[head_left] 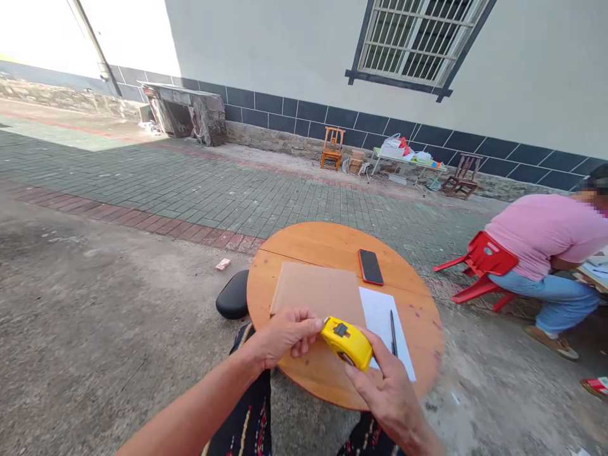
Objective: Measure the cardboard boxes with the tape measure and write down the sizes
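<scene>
Right hand [389,396]: clenched round the yellow tape measure [346,342], held just above the table's near edge.
Left hand [285,335]: fingers curled at the mouth of the case; whether the tape's end is pinched cannot be told.
Progress: judged early. No tape is seen drawn out, and nothing is laid along the cardboard [316,291] yet.
Cardboard: flat at the table's centre-left, no marks seen.
Paper [380,316]: white sheet just right of the cardboard, looks blank, pen [392,332] lying on it.
Phone [370,266]: red case, toward the far edge.
Table [304,244]: round, wood, low.
Ground: rough concrete, black cushion [234,296] touching the table's left edge.
Right: a person [546,234] seated on a red chair [484,259], facing away.
Far: brick paving [190,183], wooden chair [332,147], folding table [408,159], pale wall with a barred window [418,38].
</scene>
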### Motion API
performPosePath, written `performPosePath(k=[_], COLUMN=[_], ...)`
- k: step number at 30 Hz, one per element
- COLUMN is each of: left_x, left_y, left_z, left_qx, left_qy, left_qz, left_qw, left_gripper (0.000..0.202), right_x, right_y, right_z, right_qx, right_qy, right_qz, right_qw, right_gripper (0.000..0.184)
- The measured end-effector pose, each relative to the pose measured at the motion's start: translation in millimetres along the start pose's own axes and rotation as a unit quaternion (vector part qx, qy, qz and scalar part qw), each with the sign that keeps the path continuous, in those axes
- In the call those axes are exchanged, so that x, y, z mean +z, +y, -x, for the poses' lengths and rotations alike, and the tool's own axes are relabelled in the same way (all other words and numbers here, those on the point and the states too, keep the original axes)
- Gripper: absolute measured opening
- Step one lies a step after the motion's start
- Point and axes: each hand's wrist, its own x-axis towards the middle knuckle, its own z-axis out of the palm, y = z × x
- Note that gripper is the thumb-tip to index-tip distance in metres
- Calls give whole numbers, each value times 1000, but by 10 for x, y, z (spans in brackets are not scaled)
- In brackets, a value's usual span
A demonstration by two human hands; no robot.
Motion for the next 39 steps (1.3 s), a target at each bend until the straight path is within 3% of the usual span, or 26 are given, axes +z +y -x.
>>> performPosePath(k=[4, 11, 15, 19, 25, 39], left_x=[-60, -274, -452, -553, -499, -481], left_y=[44, 401, 664, 812, 817, 791], left_z=[60, 35, -294, -731, -1103, -1279], left_qx=[-20, 33, 57, 61, 54, 56], left_qy=[-6, 100, 159, 161, 151, 136], left_qz=[7, -97, -194, -282, -369, -509], left_qw=[1000, 990, 966, 944, 915, 848], left_gripper=[51, 35, 26, 27, 34, 27], right_x=[19, 219, 319, 411, 497, 607], right_y=[-8, -87, -277, -393, -402, -426], right_z=[208, 573, 530, 365, 168, 13], right_qx=[-50, -69, -91, -72, -15, 49], right_qy=[4, 87, 167, 204, 200, 182], right_qz=[77, 184, 246, 264, 254, 223], right_qw=[996, 977, 950, 940, 946, 957], right_gripper=[44, 47, 46, 43, 43, 43])
